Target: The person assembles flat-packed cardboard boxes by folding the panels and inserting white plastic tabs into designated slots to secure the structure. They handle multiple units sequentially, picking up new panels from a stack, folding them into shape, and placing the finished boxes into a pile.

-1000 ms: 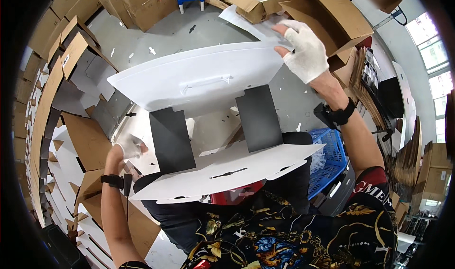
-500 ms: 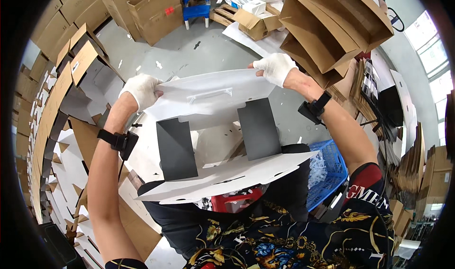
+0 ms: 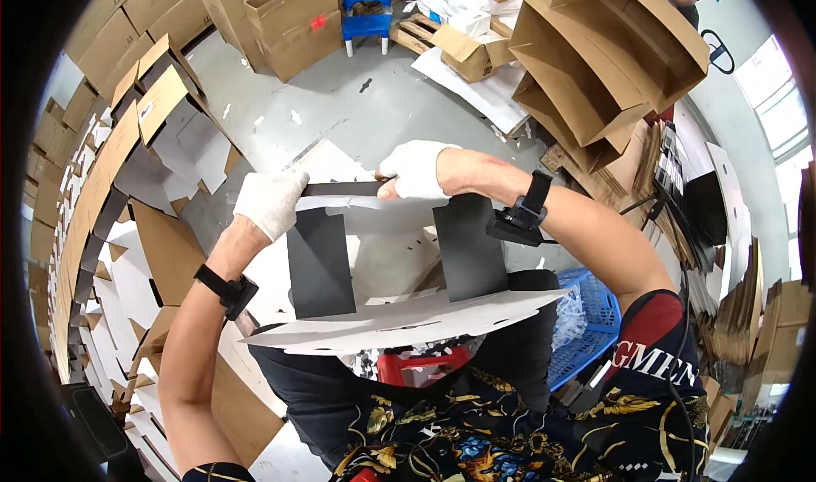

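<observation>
- Red piece (image 3: 425,361) seen between the thighs, partly covered by the white box's front panel (image 3: 408,322).
- Box held open over the lap; front panel tilted, might be slid off the thighs if the far side is pulled hard.
- Blue basket (image 3: 585,350) set beside the right leg.
- Black flaps (image 3: 323,265) stood up at both sides, neither gripped; could be creased or trapped if the far side is pressed down unevenly.
- Dark strip (image 3: 342,189) at the box's far edge: left end closed on by left hand (image 3: 270,206), right end pinched by right hand (image 3: 416,169).
- Strip could be bent or torn if the hands are twisted unequally.
- Beyond: scraps strewn on floor (image 3: 327,112), cartons (image 3: 544,61) stacked at right.
</observation>
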